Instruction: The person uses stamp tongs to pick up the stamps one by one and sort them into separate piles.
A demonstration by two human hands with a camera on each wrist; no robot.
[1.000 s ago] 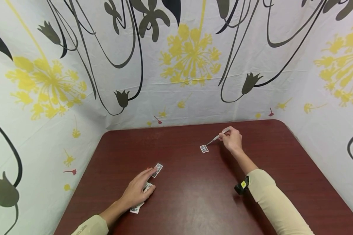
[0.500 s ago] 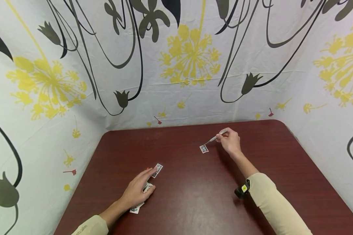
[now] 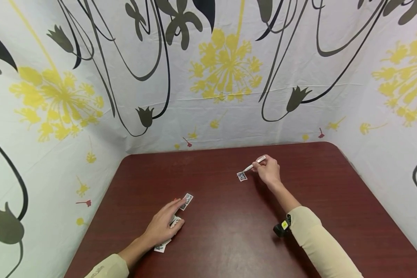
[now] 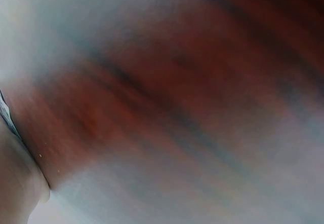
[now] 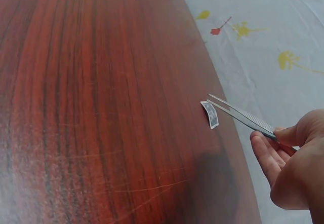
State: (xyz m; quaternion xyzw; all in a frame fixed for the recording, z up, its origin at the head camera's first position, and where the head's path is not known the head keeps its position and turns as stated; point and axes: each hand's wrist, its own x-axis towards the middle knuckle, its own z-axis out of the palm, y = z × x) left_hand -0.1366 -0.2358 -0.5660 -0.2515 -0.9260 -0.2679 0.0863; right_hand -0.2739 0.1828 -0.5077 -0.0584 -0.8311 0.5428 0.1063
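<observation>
My right hand [image 3: 268, 171] holds a pair of tweezers [image 3: 254, 164] between thumb and fingers. In the right wrist view the tweezers' [image 5: 242, 117] tips stand slightly apart, at the upper edge of a small stamp [image 5: 210, 115]. This stamp [image 3: 242, 177] looks curved, with a pale border and a dark picture. My left hand [image 3: 161, 226] lies with fingers extended over several similar stamps. One stamp [image 3: 187, 200] shows at its fingertips, another [image 3: 175, 221] by the thumb, and one [image 3: 160, 247] below the palm. The left wrist view shows only a blurred edge of the hand [image 4: 20, 178].
A dark red-brown wood-grain table [image 3: 212, 227] spreads under both hands. White cloth [image 3: 180, 92] with flower prints hangs behind and at both sides. A black wrist camera [image 3: 281, 228] sits at the right sleeve.
My right hand has moved left and slightly nearer, bringing the tweezers' tips over the top edge of the far stamp. My left hand stays in place.
</observation>
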